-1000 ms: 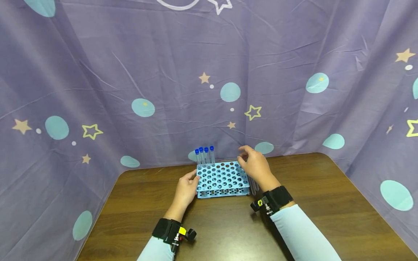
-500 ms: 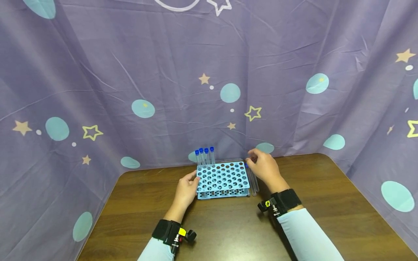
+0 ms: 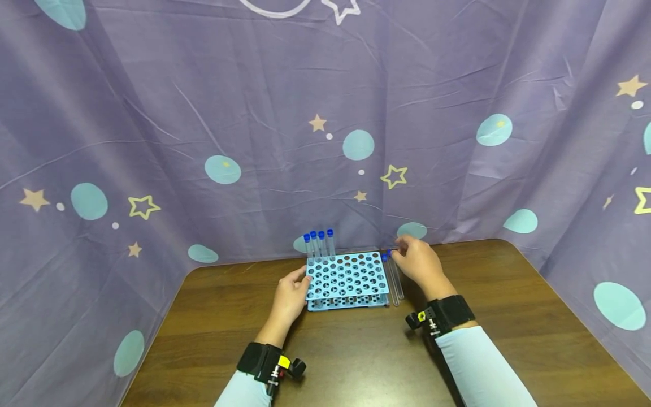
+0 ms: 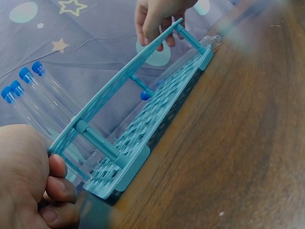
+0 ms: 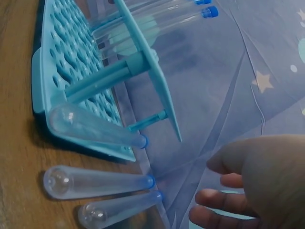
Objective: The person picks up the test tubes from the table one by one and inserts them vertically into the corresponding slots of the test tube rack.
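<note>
A light-blue test tube rack (image 3: 347,275) stands on the table, with several clear blue-capped test tubes (image 3: 320,243) upright in its left back corner. My left hand (image 3: 291,297) grips the rack's left end, thumb at the top plate. In the left wrist view, its fingers (image 4: 62,189) curl at that end. Beside the rack's right end lie more capped test tubes (image 3: 395,282); the right wrist view shows three, one lying tube (image 5: 95,126) nearest the rack. My right hand (image 3: 419,263) hovers close to their caps, its loosely bent fingers (image 5: 224,200) holding nothing.
The brown wooden table (image 3: 346,362) reaches back to a purple curtain (image 3: 274,113) with stars and ovals, close behind the rack. Each wrist wears a black strap (image 3: 450,312) with a small camera.
My right hand has moved rightward from over the rack's right back corner to beside the lying tubes, uncovering their caps. My left hand has stayed on the rack.
</note>
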`<state>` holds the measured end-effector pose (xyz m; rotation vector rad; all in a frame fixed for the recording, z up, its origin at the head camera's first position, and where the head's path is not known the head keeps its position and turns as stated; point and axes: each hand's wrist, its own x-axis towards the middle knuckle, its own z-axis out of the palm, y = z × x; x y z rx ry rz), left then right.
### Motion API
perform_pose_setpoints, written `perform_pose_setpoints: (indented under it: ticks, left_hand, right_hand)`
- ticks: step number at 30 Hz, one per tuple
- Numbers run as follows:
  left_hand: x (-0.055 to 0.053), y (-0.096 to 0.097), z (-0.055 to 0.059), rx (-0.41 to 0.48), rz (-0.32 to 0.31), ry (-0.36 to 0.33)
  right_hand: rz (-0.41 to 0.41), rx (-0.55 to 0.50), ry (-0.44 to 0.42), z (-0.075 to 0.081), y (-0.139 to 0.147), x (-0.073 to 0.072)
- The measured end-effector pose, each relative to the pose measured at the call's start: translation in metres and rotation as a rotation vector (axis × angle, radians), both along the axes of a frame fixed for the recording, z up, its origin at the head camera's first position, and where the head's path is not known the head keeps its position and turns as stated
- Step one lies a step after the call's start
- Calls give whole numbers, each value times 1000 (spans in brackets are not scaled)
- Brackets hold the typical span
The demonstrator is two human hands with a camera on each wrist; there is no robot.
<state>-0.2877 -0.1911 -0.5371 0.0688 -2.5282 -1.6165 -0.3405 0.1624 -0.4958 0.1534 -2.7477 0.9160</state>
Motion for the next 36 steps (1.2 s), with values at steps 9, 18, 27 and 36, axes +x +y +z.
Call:
perform_pose_setpoints:
  ticks: [9, 18, 27, 36]
  left_hand:
    - [1, 0, 1, 3, -6, -2]
    - [1, 0, 3, -16, 2, -5]
    - [2, 0, 1, -7, -3, -3]
    - [1, 0, 2, -17, -1, -1]
  right_hand:
    - [16, 16, -120, -10, 4, -5]
    - [61, 23, -190, -16, 2, -6]
    - [90, 47, -202, -26, -2, -8]
    - [94, 60, -196, -28, -2, -10]
